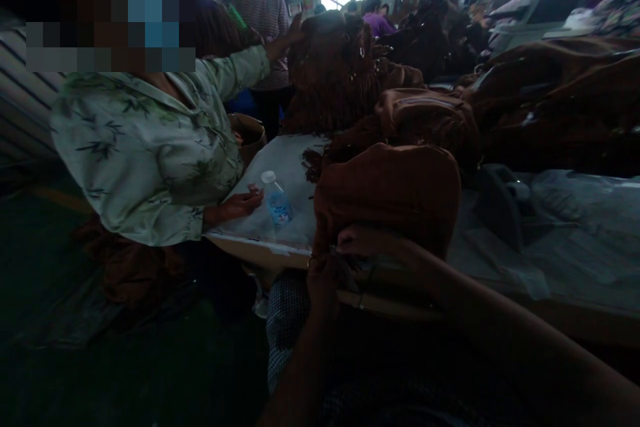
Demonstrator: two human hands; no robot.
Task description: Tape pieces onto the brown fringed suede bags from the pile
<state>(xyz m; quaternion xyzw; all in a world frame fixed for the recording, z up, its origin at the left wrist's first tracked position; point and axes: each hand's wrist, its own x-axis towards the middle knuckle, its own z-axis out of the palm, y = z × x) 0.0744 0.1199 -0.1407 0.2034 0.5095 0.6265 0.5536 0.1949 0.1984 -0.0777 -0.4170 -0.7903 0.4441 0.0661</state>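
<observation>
A brown bag rests on the table near its front edge, right in front of me. My left hand is closed at the bag's lower left corner, beside a small metal ring. Just to the right and slightly higher, my right hand has its fingers pinched together against the bag's lower front. A tiny shiny bit shows at its fingertips, too small and dark to name. The fingers of both hands are partly lost in shadow.
On my left, a person in a patterned shirt reaches toward a pile of fringed brown bags. A water bottle stands on the table. A grey tape dispenser and clear plastic lie right.
</observation>
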